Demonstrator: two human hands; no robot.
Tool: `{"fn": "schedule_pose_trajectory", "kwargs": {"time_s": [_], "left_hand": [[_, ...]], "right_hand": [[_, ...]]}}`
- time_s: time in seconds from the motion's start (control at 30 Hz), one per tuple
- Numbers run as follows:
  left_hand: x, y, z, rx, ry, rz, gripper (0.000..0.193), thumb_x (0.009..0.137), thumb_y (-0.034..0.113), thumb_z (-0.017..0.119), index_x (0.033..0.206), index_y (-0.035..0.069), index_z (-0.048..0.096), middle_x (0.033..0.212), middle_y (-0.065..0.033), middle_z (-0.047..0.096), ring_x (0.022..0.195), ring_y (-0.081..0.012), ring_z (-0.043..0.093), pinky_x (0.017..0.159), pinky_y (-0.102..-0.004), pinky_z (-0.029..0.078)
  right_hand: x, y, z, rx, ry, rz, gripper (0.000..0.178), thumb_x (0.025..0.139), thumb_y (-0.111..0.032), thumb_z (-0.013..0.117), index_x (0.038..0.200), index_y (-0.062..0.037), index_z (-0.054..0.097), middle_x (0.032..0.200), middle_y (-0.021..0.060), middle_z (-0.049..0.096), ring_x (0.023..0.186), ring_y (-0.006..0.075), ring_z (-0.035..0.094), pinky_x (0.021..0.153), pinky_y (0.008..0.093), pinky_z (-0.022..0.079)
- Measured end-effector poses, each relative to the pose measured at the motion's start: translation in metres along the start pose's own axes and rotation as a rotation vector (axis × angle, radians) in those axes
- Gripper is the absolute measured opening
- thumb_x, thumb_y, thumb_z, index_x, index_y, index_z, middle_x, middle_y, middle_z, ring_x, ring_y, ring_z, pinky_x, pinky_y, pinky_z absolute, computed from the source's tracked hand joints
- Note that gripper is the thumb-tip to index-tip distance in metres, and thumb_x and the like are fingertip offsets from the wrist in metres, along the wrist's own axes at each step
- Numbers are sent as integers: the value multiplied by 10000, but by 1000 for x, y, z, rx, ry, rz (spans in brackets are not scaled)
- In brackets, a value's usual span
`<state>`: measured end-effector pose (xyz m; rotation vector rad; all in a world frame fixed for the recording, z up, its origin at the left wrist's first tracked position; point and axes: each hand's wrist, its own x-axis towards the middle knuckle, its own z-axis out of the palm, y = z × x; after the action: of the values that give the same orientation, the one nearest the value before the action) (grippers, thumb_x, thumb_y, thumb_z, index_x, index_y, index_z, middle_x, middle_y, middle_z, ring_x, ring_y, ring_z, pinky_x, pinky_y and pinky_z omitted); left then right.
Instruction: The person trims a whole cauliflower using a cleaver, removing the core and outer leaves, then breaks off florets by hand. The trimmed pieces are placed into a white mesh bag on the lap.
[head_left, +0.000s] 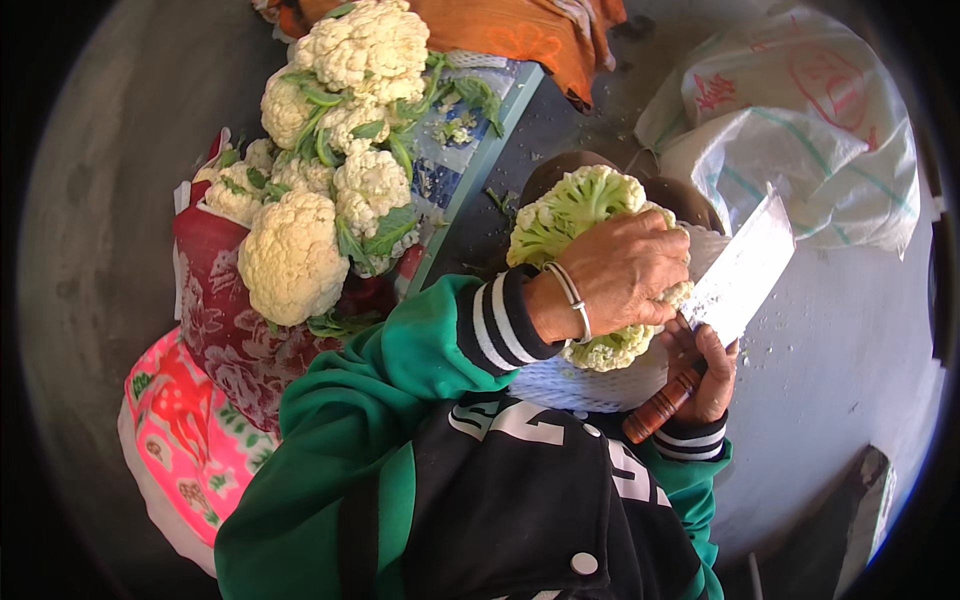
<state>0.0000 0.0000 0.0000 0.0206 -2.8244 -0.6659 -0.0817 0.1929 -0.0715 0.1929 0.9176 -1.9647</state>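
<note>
- Cauliflower [570,215] sits in front of the person's torso; we find it beneath the left hand [625,272] and just up and left of the right hand [712,375].
- The left hand, a pale bracelet [572,292] at its wrist, grips the head from above, fingers curled down its right side.
- The right hand is closed around the brown handle of a cleaver [745,265], whose broad blade slants up and right, just beside the cauliflower; we cannot tell whether they touch.
- Near the torso, below the cauliflower, we see white foam netting [590,385].
- Left of both hands, we see a pile of leafy cauliflowers [305,175], beside a maroon flowered cloth [215,270].
- Orange cloth [500,35] lies at the top, a white sack [800,140] at upper right.
</note>
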Motion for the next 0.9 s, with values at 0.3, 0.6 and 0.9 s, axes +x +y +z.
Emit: {"fn": "schedule_pose_trajectory", "kwargs": {"time_s": [0.3,0.6,0.9], "left_hand": [[-7,6,-12,29,73,-56,321,727,271,776,969,66,728,943,-46,599,937,-239,583,875,-382,468],[-5,13,-11,79,79,-45,339,714,192,811,1021,61,750,919,-24,617,905,-241,601,830,-388,485],[-6,12,-9,103,73,-47,297,748,193,791,1013,69,741,935,-31,607,892,-248,593,797,-393,494]], "right_hand": [[-13,-4,27,-90,157,4,442,933,-30,574,1353,-5,442,1138,209,681,996,335,721,823,418,631],[-16,-5,34,-64,123,-24,444,915,-9,616,1320,11,435,1076,224,697,920,332,743,796,379,627],[-12,-1,27,0,68,-9,406,899,-2,604,1287,14,486,1064,193,707,920,295,739,827,370,617]]}}
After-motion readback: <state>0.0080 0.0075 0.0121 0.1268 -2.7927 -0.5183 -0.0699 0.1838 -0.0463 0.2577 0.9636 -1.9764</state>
